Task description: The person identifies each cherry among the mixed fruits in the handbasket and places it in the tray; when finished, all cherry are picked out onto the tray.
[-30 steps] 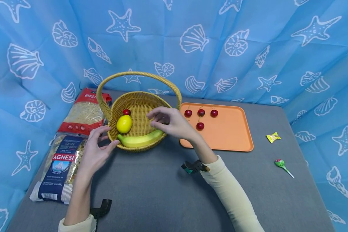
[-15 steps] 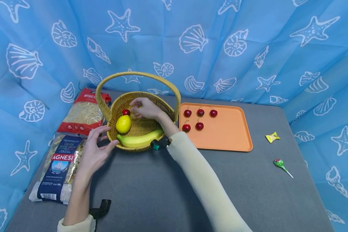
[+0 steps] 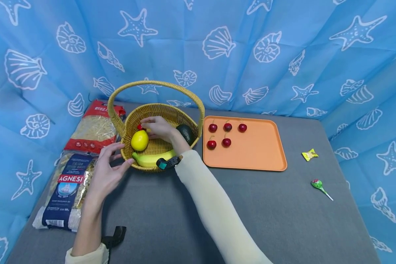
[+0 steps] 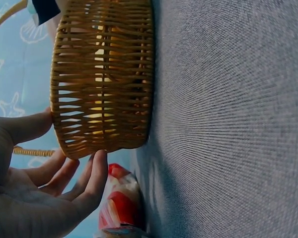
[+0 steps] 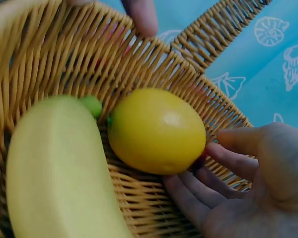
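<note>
A wicker basket (image 3: 158,106) with a tall handle holds a lemon (image 3: 139,140), a banana (image 3: 151,160), a dark avocado (image 3: 185,134) and a red cherry (image 3: 140,127). My left hand (image 3: 110,170) holds the basket's near left end, its thumb and fingertips against the weave. Inside the basket, my right hand (image 3: 160,128) has its fingertips around the cherry, behind the lemon. The right wrist view shows the cherry (image 5: 199,161) mostly hidden by the lemon (image 5: 156,131) and fingers.
An orange tray (image 3: 257,146) with several cherries (image 3: 226,142) lies right of the basket. A yellow wrapped candy (image 3: 310,154) and a lollipop (image 3: 318,184) are farther right. Two pasta bags, one red (image 3: 95,128) and one blue (image 3: 66,189), lie left. A curtain (image 3: 198,55) hangs behind.
My right hand has moved left and down into the basket to the cherry, which has shifted slightly left. The avocado has come into sight behind the arm. My left hand has stayed at the basket.
</note>
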Motion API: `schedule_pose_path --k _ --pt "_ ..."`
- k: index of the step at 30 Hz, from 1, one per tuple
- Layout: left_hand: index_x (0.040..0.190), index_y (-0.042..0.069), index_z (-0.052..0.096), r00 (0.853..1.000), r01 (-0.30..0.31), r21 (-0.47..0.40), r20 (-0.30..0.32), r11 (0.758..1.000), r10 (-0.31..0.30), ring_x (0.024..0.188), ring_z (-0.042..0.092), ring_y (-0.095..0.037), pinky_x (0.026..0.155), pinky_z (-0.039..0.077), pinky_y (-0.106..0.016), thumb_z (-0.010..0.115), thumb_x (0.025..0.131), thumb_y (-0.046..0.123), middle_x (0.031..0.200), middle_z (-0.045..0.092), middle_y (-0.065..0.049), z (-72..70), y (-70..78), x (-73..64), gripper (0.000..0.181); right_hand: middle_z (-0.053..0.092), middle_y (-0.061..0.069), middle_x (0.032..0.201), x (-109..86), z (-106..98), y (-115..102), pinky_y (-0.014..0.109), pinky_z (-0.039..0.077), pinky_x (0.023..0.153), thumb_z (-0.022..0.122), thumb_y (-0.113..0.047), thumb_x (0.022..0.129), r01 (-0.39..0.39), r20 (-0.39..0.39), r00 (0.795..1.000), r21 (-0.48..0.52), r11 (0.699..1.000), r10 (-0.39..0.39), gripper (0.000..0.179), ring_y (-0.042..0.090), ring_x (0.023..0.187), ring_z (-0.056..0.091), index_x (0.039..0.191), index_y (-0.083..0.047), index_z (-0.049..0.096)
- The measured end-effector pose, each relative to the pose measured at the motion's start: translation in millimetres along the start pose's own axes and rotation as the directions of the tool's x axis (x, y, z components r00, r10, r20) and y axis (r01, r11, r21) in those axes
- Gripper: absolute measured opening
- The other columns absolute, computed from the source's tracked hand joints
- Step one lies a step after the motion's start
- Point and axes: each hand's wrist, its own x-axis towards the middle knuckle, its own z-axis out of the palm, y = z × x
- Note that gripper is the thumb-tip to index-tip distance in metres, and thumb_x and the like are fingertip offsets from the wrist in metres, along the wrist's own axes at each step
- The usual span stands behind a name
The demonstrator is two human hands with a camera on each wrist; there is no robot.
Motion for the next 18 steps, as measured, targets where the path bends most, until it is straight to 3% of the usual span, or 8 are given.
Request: schedule_pose_path --k 5,11,14,18 --pt "0.16 0.006 0.046 1.0 -0.002 -0.005 0.003 1.0 0.002 0.142 0.053 -0.053 0.11 0.058 -0.068 0.074 0.104 0.021 0.168 0.036 -0.023 -0.2 0.1 -0.1 0.063 0.058 0.02 0.158 3.1 7 4 0.046 0.056 0.121 0.054 -0.014 0.114 0.013 -0.053 0.999 0.109 0.994 -0.008 0.042 0.035 0.145 0.061 0.154 -0.001 0.057" --pt "0.159 0.006 0.047 1.0 -0.007 -0.002 -0.004 1.0 0.007 0.141 0.054 -0.051 0.109 0.059 -0.067 0.074 0.104 0.02 0.167 0.037 -0.022 -0.1 -0.2 0.6 0.063 0.065 0.026 0.147 0.7 4 3 0.046 0.06 0.116 0.062 -0.004 0.109 0.105 -0.173 0.982 0.164 0.981 -0.076 0.043 0.039 0.133 0.068 0.151 0.003 0.059" --pt "0.159 0.006 0.048 1.0 -0.006 0.009 -0.007 1.0 0.006 0.141 0.055 -0.05 0.108 0.06 -0.064 0.075 0.104 0.019 0.166 0.038 -0.022 -0.3 -0.4 0.5 0.063 0.066 0.027 0.143 -6.7 -1 -1 0.05 0.06 0.115 0.066 -0.002 0.106 0.179 -0.221 0.965 0.162 0.97 -0.141 0.043 0.043 0.128 0.069 0.149 0.005 0.06" --pt "0.159 0.007 0.048 1.0 -0.002 0.015 -0.004 1.0 0.002 0.141 0.055 -0.049 0.106 0.063 -0.058 0.075 0.104 0.02 0.167 0.038 -0.021 -1.6 -0.2 0.0 0.062 0.069 0.02 0.138 -28.6 -8 -9 0.053 0.061 0.114 0.07 -0.007 0.105 0.245 -0.223 0.949 0.075 0.966 -0.224 0.042 0.044 0.128 0.07 0.146 0.001 0.063"
